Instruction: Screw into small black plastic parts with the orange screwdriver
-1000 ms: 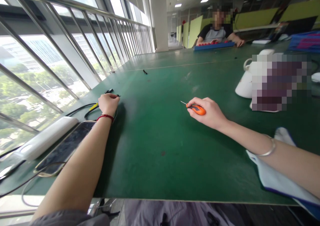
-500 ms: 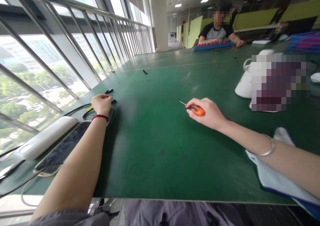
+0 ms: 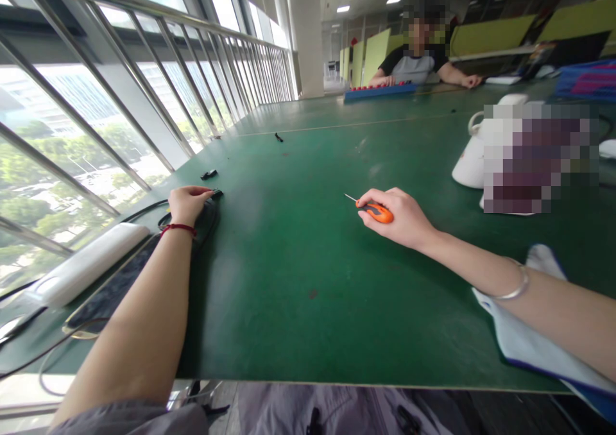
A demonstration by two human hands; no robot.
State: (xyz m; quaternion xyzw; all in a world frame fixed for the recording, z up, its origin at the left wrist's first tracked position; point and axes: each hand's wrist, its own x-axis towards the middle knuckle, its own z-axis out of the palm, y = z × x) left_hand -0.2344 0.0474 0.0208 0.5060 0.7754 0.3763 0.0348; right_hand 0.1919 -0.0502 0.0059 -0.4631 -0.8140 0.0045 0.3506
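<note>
My right hand [image 3: 397,217] grips an orange and black screwdriver [image 3: 378,212] by its handle, just over the green table. Its thin metal shaft points to the left. On the table's left side my left hand [image 3: 188,204] is closed, thumb and finger pinched together. The black end of a cable [image 3: 218,193] shows right at those fingertips; what lies between them is too small to make out. A small black piece [image 3: 208,174] lies just beyond the hand. Black cable loops lie partly hidden under the wrist.
At left lie a phone [image 3: 113,287] and a long white device [image 3: 94,265], beside metal railings. A white pitcher [image 3: 468,159] and a cloth [image 3: 514,339] are at right. Across the table [image 3: 298,262] a person [image 3: 418,66] sits behind a blue tray [image 3: 380,91].
My left hand has shifted slightly left and down, its fingertips now at the cable end. My right hand stays put with the screwdriver. The blue tray across the table has moved left.
</note>
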